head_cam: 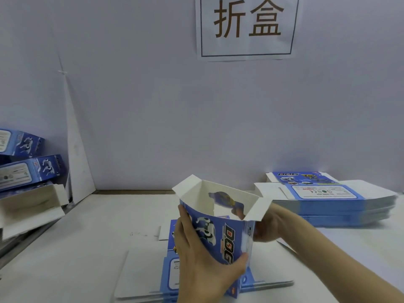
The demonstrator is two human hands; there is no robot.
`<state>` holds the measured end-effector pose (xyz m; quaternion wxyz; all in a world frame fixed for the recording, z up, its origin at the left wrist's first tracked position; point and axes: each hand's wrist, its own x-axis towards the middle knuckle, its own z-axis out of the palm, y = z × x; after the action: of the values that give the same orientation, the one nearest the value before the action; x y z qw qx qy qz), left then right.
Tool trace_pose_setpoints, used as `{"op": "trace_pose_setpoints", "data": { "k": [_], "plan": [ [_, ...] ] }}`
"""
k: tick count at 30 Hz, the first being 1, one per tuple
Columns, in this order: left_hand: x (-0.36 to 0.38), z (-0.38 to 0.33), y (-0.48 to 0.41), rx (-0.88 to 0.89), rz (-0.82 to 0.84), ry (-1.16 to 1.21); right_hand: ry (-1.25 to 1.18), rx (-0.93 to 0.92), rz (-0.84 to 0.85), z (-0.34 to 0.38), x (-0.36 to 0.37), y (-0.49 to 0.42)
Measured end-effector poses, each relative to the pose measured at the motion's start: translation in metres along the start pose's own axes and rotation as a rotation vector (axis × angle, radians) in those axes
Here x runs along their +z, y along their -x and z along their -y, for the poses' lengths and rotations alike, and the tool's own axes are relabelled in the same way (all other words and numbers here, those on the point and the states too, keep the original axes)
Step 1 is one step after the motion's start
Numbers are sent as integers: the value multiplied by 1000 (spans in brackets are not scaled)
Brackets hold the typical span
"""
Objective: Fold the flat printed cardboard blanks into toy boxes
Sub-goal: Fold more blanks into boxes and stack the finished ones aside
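A blue printed toy box [225, 232] with a robot dog and "DOG" lettering is held up over the table, opened into a tube with its white top flaps spread. My left hand [203, 259] grips its front panel, thumb along the lower right edge. My right hand [269, 224] holds the right side wall behind the flap. Under the box lies a small stack of flat blanks [170, 270]. A taller stack of flat blanks [328, 200] sits at the right against the wall.
Several folded blue boxes [28, 169] are piled at the left edge, some with open white flaps. A white wall with a paper sign [247, 27] closes off the back. The white table [87, 237] spreads in front.
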<state>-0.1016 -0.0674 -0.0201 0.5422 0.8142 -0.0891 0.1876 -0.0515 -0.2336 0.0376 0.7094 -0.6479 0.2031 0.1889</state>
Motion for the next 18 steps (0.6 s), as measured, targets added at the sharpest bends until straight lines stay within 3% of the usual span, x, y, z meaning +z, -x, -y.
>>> {"op": "trace_pose_setpoints", "data": {
  "k": [3, 11, 14, 16, 18],
  "plan": [
    [0, 5, 2, 21, 35, -46, 48, -218, -128, 23, -5, 12],
    [4, 14, -2, 16, 52, -73, 689, -1093, -530, 67, -6, 36],
    [5, 14, -1, 23, 39, -78, 1086, -1406, -704, 61, -3, 34],
    [5, 16, -1, 14, 30, -81, 1001, -1346, -669, 60, -3, 34],
    [5, 16, -2, 8, 43, -102, 560, -1129, -518, 65, 1, 43]
  ]
}}
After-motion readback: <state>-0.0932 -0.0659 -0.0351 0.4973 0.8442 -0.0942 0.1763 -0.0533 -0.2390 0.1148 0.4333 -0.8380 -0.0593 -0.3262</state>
